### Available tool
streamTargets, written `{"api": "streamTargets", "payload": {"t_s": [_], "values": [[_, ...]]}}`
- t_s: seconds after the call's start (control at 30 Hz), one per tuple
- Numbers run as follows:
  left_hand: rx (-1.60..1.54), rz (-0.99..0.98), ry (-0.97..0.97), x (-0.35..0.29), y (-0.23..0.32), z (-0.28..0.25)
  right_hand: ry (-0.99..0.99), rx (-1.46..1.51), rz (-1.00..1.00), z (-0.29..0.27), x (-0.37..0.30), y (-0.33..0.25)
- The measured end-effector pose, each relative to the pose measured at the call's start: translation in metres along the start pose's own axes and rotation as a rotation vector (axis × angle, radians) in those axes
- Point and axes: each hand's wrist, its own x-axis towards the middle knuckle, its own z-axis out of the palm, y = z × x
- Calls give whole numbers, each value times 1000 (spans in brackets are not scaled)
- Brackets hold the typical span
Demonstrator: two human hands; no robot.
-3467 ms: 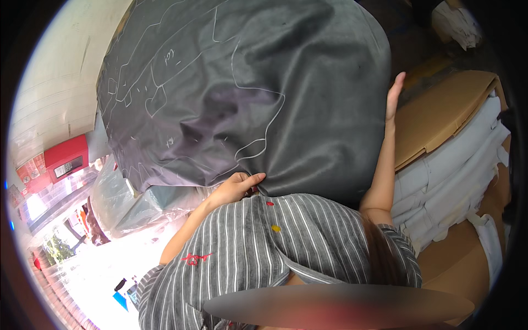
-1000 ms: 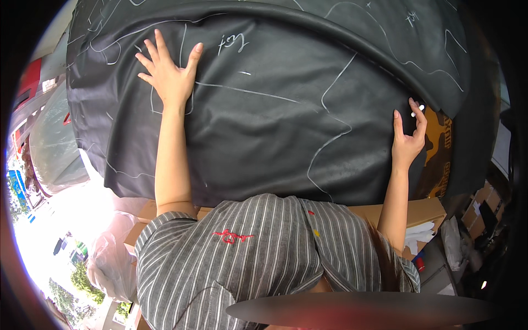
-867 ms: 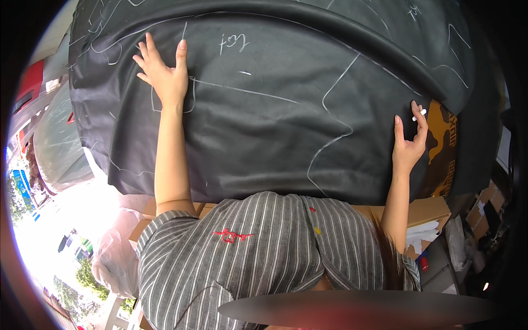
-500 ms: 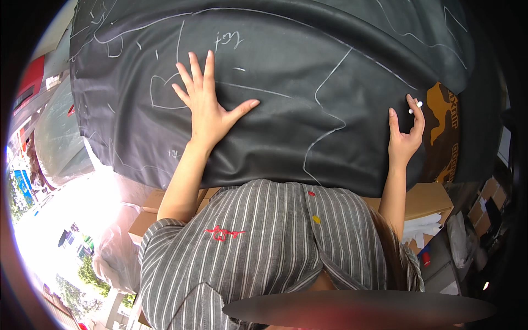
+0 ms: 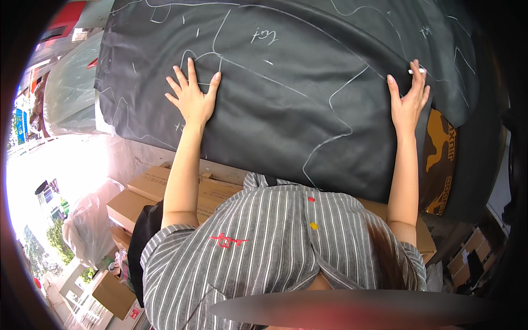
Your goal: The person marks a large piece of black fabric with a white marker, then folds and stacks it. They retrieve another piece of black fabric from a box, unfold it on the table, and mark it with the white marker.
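Note:
A large sheet of black leather (image 5: 264, 126) with thin white outlines drawn on it lies in front of me. My left hand (image 5: 195, 100) rests on it, palm down and fingers spread, over a small drawn rounded shape. At the right, my right hand (image 5: 410, 104) is on the leather by a folded-over part. A slim white stick (image 5: 417, 71) is tucked between its fingers, most of its length hidden by them. The thumb stands apart from the fingers.
Cardboard boxes (image 5: 151, 184) stand below the leather's near edge. A brown-black wrapped roll (image 5: 440, 159) with orange print lies at the right. Clear plastic sheeting (image 5: 71, 91) and a pale plastic bag (image 5: 91, 228) are at the left.
The leather's markings have shifted right in view. My left hand now lies over the drawn rounded shape, farther left on the sheet. My right hand has moved farther away, toward the fold.

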Motion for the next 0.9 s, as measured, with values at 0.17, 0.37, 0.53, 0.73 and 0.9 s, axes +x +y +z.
{"api": "streamTargets", "payload": {"t_s": [0.17, 0.37, 0.53, 0.73, 0.9], "values": [[5, -32, 32, 48, 22, 11, 2, -80, -61, 30, 64, 30], [-39, 146, 63, 191, 51, 36, 231, -158, -109, 72, 152, 51], [-625, 105, -26, 248, 51, 12, 281, -169, -223, 64, 154, 38], [-672, 218, 232, 50, 20, -42, 133, 465, -10, 2, 26, -17], [-487, -475, 599, -141, -66, -36, 169, 769, 282, -22, -23, 15]]}}
